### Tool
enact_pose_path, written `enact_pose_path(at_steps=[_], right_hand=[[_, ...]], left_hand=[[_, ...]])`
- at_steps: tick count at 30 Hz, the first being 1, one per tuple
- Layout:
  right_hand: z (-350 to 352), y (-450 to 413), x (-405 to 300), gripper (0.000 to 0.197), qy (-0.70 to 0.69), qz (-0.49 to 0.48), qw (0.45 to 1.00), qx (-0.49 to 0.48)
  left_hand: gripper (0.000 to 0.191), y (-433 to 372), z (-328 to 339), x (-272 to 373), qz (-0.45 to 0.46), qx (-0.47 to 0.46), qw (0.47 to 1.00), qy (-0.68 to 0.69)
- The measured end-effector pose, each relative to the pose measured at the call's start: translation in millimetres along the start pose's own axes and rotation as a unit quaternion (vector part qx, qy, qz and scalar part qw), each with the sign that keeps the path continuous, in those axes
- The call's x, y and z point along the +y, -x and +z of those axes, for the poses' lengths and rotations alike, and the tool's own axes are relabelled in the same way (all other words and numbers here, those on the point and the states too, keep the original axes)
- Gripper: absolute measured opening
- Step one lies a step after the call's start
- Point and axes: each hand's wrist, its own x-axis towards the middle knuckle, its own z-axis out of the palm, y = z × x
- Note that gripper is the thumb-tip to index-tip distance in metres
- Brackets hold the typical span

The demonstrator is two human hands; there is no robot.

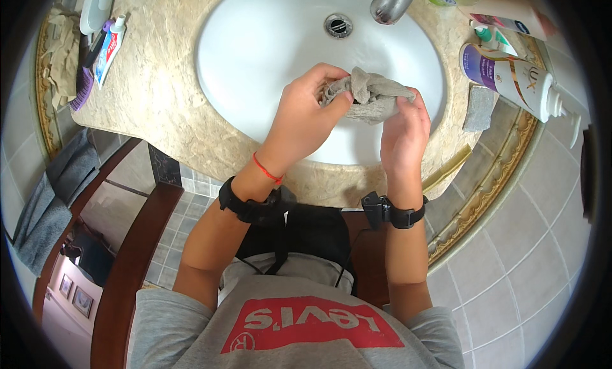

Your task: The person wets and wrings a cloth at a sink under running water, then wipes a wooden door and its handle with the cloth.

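A damp-looking grey cloth [377, 94], bunched and twisted, is held between my two hands above a white oval washbasin [239, 67]. My left hand [308, 110] pinches the cloth's left side, thumb in front. On the other side my right hand [406, 130] grips the cloth's right end between thumb and fingers. Beyond the hands lie the basin's drain [338, 26] and a metal faucet [393, 5]. No water shows running from the spout. Part of the cloth is hidden behind my left fingers.
Right of the basin are a Lux pump bottle [511, 82], other bottles and a grey folded cloth [479, 108]. On the stone counter's [158, 82] left lie a toothpaste tube [109, 51], a purple hairbrush [85, 84] and crumpled paper [63, 58]. A towel [52, 206] hangs at the far left.
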Motion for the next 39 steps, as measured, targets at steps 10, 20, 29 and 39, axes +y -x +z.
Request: enact_pose_path(at_steps=[10,20,29,39], right_hand=[[10,1,-9,0.025,-0.102,0.091,0.991,-0.001],[9,-1,-39,0.044,0.328,0.041,0.923,-0.195],[8,0,-3,0.049,0.506,-0.161,0.832,-0.163],[30,5,-6,0.031,0.104,-0.013,0.994,-0.033]], left_hand=[[0.029,5,0,18,0.097,0.131,0.986,0.049],[0.032,18,-20,49,0.012,0.044,0.997,0.063],[0.019,27,2,56,0.074,-0.081,0.992,0.062],[0.054,26,-30,38,-0.066,-0.032,0.997,-0.013]])
